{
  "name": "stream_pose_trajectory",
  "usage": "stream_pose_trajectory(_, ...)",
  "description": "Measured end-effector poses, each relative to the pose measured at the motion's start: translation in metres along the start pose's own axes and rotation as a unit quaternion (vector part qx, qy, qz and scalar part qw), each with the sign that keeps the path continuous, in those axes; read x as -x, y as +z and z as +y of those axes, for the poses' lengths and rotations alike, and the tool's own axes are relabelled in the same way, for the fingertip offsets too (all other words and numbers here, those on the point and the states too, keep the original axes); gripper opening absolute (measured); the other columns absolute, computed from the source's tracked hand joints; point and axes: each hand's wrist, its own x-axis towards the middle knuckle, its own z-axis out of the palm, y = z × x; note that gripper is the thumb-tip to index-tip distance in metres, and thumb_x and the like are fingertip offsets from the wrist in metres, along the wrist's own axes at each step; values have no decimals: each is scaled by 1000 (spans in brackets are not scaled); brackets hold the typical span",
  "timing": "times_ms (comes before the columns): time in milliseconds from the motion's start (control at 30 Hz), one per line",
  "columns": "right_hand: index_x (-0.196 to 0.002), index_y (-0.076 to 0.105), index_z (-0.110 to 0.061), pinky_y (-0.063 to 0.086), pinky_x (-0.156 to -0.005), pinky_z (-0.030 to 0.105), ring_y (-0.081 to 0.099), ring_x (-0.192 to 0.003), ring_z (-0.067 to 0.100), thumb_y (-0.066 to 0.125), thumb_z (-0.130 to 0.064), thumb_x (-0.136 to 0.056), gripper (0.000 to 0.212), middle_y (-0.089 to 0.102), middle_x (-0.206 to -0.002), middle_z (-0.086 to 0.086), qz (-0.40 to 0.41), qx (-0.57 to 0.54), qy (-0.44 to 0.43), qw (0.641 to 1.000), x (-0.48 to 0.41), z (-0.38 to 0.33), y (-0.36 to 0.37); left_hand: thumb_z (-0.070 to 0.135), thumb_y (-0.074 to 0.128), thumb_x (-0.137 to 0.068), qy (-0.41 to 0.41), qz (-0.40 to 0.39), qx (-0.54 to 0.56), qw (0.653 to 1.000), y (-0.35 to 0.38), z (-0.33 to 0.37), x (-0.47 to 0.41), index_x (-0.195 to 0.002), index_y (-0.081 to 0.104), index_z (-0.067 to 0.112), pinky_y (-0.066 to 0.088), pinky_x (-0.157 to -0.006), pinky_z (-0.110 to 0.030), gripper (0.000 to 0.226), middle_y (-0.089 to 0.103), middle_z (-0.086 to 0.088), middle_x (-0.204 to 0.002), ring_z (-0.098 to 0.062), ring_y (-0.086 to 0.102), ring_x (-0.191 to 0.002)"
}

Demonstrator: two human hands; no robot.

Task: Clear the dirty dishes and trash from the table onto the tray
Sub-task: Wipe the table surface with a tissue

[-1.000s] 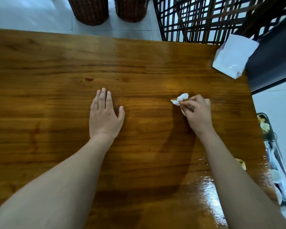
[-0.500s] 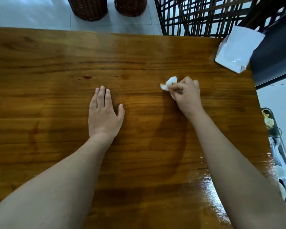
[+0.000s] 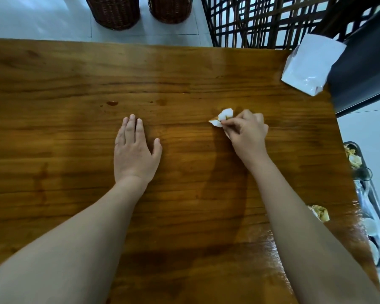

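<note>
R hand [image 3: 248, 132] has thumb + index pinching a stained tissue wad [image 3: 223, 118], other fingers curled under. Wad is at table [image 3: 75, 84] mid-right, touching or just off the wood, can't tell which. L hand [image 3: 134, 152] lies flat, palm down, fingers straight and together, thumb out, holding nothing. Step looks like grab + bin. Suggest bunching the loose flaps into the pinch first, lifting clear so it doesn't smear, then going right past the table edge and letting go low over the tray [image 3: 377, 205]. Tray sits off the right edge, lower than the tabletop. Its far end holds yellow-stained wads [image 3: 352, 157], its near end pale round pcs [image 3: 370, 226], prob small dishes, too blurred to confirm. One more stained wad [image 3: 320, 212] sits at the table's right edge, likely next. White paper bag [image 3: 309, 66] at far-right corner, contents not visible.
</note>
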Motion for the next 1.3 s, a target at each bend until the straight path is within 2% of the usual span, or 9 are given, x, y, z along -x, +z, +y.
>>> stream_pose_trajectory(100,-110,72,-24,22,-81,31,41,-109,24,60,-29,-93,22,60,-106,-2,15,23,41,999,-5,9,-4,47,32,-100,-1,-1,3,1000,-1,0,0,-154,13,13,0,-118,-30,66,8,-5,-162,-19,0,-149)
stream_pose_trajectory(233,-112,71,-23,27,-90,37,39,-119,27,57,-27,-95,22,57,-120,0,38,16,121,992,-48,15,-14,48,30,-100,-2,-7,-3,1000,-2,0,-1,-154,10,14,-3,-117,-29,67,5,-4,-162,-18,-2,-149)
stream_pose_trajectory(467,-111,71,-21,29,-94,38,38,-122,26,57,-25,-95,22,57,-125,0,36,15,128,991,-73,21,-22,49,29,-99,7,-8,-17,1000,1,-1,-1,-154,11,13,-6,-115,-27,68,6,-5,-162,-18,-2,-149)
stream_pose_trajectory(633,-107,73,-18,25,-91,32,40,-119,22,61,-22,-93,19,60,-118,-2,5,-21,70,997,-41,20,-12,48,29,-100,2,-13,-10,1000,-1,0,-1,-154,11,13,-5,-116,-28,67,6,-5,-162,-18,-2,-149)
stream_pose_trajectory(733,-106,74,-18,29,-95,34,40,-117,23,61,-22,-93,18,61,-115,-1,9,-31,45,998,-48,17,-10,47,31,-100,2,-15,-6,1000,-2,1,-1,-154,12,12,-2,-118,-30,67,7,-6,-162,-19,-1,-149)
stream_pose_trajectory(867,-108,72,-22,23,-86,30,38,-118,25,58,-27,-95,21,60,-118,-3,-7,-29,25,999,-87,4,-8,46,32,-100,-1,-14,1,1000,-3,2,0,-154,13,12,-1,-118,-30,66,8,-5,-162,-19,0,-149)
stream_pose_trajectory(1033,-110,70,-28,25,-84,33,39,-120,22,56,-30,-95,21,57,-123,-6,-2,-6,31,999,-132,-23,6,45,33,-99,-7,-3,-1,1000,-1,3,-1,-154,13,13,-3,-117,-28,67,8,-5,-162,-17,0,-149)
stream_pose_trajectory(1133,-110,70,-27,24,-84,31,39,-120,20,55,-31,-96,21,56,-123,-6,13,-36,55,998,-126,-27,10,45,35,-99,-7,1,3,1000,0,3,-1,-153,15,12,-2,-118,-28,66,10,-5,-162,-18,2,-149)
stream_pose_trajectory(1300,-106,73,-26,21,-79,30,40,-111,20,59,-31,-94,19,60,-114,-9,-2,-27,-39,999,-91,-24,18,45,37,-98,-7,0,10,1000,0,3,-1,-153,17,12,-1,-117,-29,67,13,-5,-161,-18,3,-149)
